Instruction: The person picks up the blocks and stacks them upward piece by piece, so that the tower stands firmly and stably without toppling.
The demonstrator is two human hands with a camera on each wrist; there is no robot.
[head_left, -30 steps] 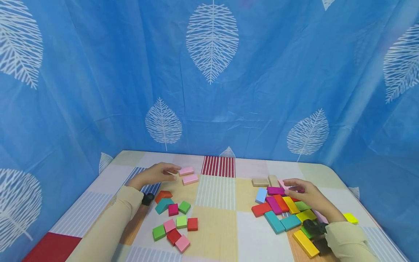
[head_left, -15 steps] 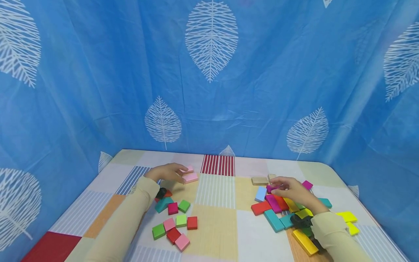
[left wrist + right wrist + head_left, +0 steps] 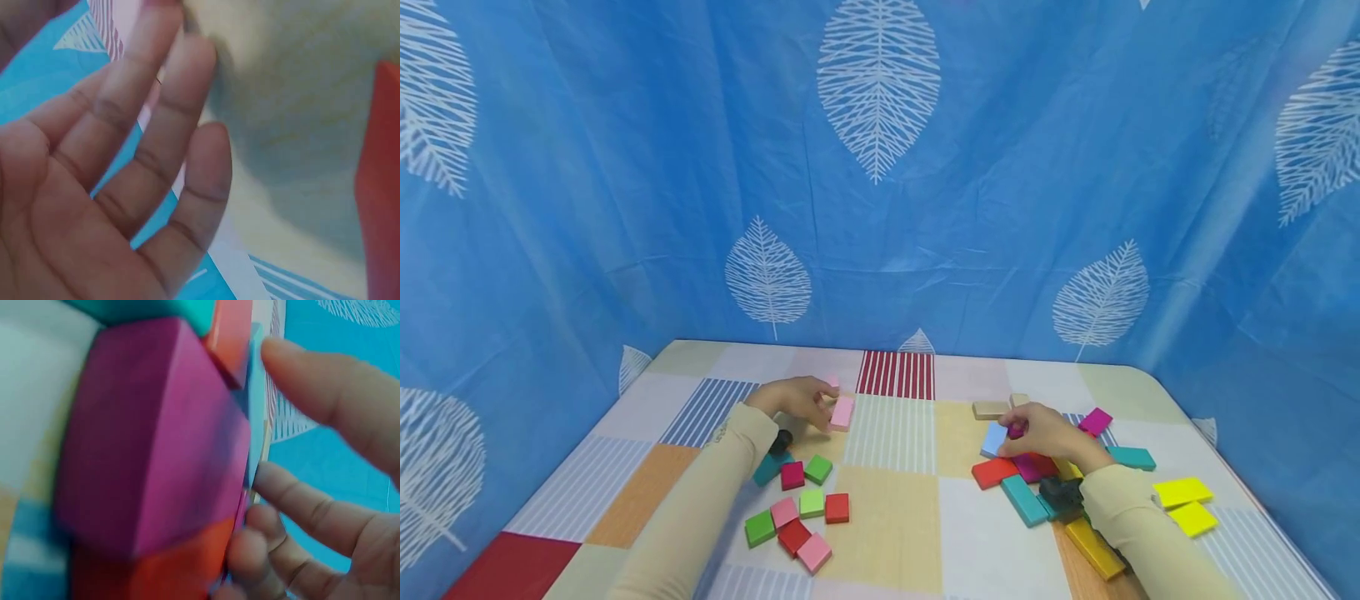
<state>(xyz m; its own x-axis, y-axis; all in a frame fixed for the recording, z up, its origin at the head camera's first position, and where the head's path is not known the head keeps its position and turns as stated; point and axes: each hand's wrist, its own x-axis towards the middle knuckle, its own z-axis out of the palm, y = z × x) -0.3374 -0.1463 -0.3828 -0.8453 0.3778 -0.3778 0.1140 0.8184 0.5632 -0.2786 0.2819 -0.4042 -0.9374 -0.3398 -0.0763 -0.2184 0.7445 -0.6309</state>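
Left hand (image 3: 797, 400) pinches pink block (image 3: 842, 413); right hand (image 3: 1039, 430) spans blue block (image 3: 993, 439) edge to edge, grip unclear; tablecloth (image 3: 895, 433) stretches between.

Room type unclear, as a leafy blue curtain (image 3: 985, 200) screens the table (image 3: 895, 517) on three sides

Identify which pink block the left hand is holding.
It's the pink block pinched by the left hand. The far pink block is partly hidden behind that hand; the two near pink blocks lie untouched, closer to the person.
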